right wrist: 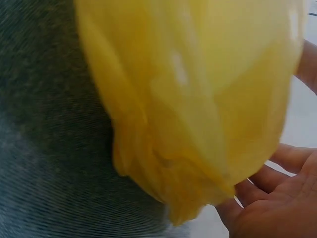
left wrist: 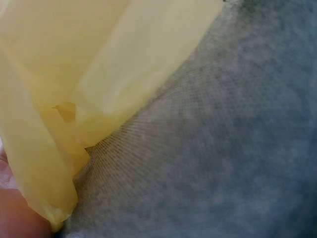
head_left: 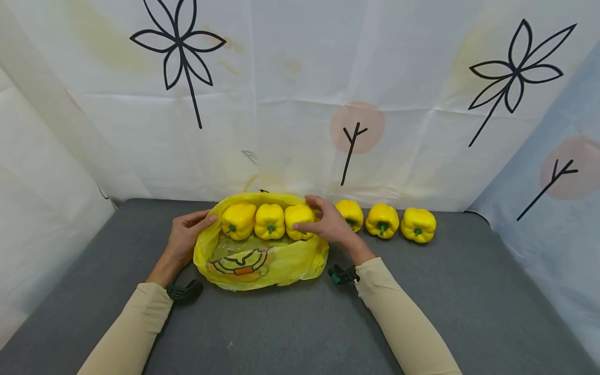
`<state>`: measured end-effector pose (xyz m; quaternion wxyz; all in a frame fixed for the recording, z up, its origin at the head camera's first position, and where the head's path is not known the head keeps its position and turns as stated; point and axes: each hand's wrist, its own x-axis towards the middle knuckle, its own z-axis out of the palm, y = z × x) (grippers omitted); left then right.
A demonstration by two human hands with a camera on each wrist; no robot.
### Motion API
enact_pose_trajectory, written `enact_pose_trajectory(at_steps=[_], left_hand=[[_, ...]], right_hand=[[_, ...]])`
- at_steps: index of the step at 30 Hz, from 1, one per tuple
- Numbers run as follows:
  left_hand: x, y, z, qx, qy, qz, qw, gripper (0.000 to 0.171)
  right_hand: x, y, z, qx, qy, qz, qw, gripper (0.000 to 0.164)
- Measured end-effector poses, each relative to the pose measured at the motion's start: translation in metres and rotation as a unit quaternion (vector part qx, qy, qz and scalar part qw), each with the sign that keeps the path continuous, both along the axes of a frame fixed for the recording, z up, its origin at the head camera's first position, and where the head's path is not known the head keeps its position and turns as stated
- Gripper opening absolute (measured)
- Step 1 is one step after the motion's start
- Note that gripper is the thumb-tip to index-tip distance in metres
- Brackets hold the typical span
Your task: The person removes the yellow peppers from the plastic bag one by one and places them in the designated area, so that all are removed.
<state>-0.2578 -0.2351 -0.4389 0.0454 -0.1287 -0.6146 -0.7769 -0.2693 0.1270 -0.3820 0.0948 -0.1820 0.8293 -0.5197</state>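
Note:
A yellow plastic bag [head_left: 276, 260] with a printed front lies open-mouthed on the grey table. Three yellow bell peppers sit in a row in its mouth: a left one [head_left: 239, 221], a middle one [head_left: 270, 221] and a right one [head_left: 300, 219]. My left hand [head_left: 185, 237] grips the bag's left rim, its thumb over the edge. At the right rim, my right hand [head_left: 330, 224] holds the bag with the thumb inside, in front of the right pepper. In the right wrist view its curved fingers [right wrist: 267, 181] lie outside the plastic.
On the grey table [head_left: 290, 333], three more yellow bell peppers stand in a row right of the bag: a partly covered one [head_left: 350, 211], a middle one [head_left: 382, 219] and an outer one [head_left: 418, 225]. A white printed curtain [head_left: 290, 67] hangs behind the table.

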Motion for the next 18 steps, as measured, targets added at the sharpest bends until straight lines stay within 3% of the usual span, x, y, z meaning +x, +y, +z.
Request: enact_pose_trajectory(at_steps=[18], left_hand=[[0.0, 0.001, -0.001, 0.001, 0.008, -0.001, 1.0, 0.03]], right_hand=[[0.0, -0.007, -0.014, 0.042, -0.02, -0.009, 0.999, 0.087]])
